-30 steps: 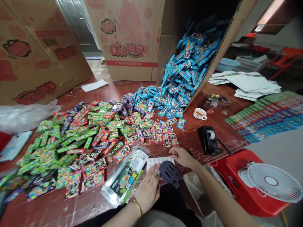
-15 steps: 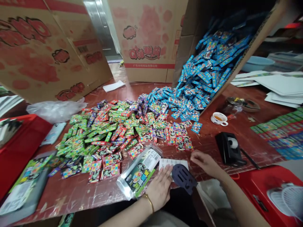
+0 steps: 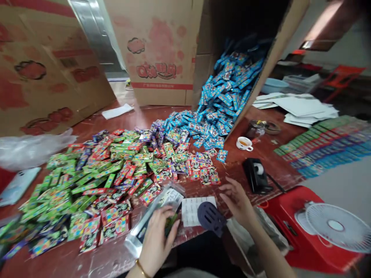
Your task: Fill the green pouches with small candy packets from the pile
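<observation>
My left hand (image 3: 158, 233), with a gold bangle at its wrist, is closed over the right side of a clear-and-silver candy pouch (image 3: 135, 235). The fingers hide much of the pouch's printed front. Just to the right lies a white sheet of small printed labels (image 3: 189, 212). A dark purple slotted oval piece (image 3: 211, 217) covers the sheet's right part. My right hand (image 3: 236, 200) hovers right of the sheet, fingers apart and holding nothing. Beyond the pouch spreads a heap of small green, red and purple candy packets (image 3: 110, 170).
Blue candy packets (image 3: 226, 96) spill from a tipped cardboard carton (image 3: 203, 73). On the right are a cup of tea (image 3: 244, 144), a black tape dispenser (image 3: 255, 175), a red stool (image 3: 307, 220) and a white fan (image 3: 339, 227). A pale phone (image 3: 19, 185) lies at left.
My left hand has moved left from the label sheet onto the pouch. My right hand's fingers have spread. The view has swung to the right.
</observation>
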{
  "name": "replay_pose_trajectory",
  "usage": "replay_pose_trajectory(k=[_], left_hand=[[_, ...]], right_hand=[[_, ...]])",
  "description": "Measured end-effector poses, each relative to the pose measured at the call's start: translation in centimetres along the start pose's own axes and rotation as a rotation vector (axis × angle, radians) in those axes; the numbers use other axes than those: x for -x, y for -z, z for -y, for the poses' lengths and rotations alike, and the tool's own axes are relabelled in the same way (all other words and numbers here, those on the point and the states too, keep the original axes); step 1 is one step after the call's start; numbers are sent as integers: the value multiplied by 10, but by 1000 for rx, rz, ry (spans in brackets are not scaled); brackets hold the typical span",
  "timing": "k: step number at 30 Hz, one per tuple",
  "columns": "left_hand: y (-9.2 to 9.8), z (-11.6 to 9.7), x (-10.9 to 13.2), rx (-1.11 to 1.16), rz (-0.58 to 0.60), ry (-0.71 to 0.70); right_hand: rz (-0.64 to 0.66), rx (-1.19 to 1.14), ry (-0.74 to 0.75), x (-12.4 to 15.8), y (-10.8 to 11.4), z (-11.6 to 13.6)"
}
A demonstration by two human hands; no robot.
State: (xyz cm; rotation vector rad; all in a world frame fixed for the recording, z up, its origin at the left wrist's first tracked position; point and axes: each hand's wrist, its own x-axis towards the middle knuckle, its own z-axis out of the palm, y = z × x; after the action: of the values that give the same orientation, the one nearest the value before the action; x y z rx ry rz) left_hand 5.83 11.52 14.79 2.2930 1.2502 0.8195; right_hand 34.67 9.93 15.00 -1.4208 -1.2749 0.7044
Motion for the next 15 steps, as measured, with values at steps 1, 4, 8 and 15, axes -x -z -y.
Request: replay_pose_trajectory(k=[1, 4, 8, 15], left_hand=[[-6, -8, -1, 27, 67, -44], [-32, -29, -4, 43, 231, -186], [-66, -32, -2, -38, 289, -253], [-81, -29, 5, -124, 311, -256]], right_hand=[[-5, 30, 26, -3, 2, 1], [29, 150, 50, -14, 6, -5], [272, 167, -27, -31, 6, -28], [484, 99, -105, -44, 0, -56]])
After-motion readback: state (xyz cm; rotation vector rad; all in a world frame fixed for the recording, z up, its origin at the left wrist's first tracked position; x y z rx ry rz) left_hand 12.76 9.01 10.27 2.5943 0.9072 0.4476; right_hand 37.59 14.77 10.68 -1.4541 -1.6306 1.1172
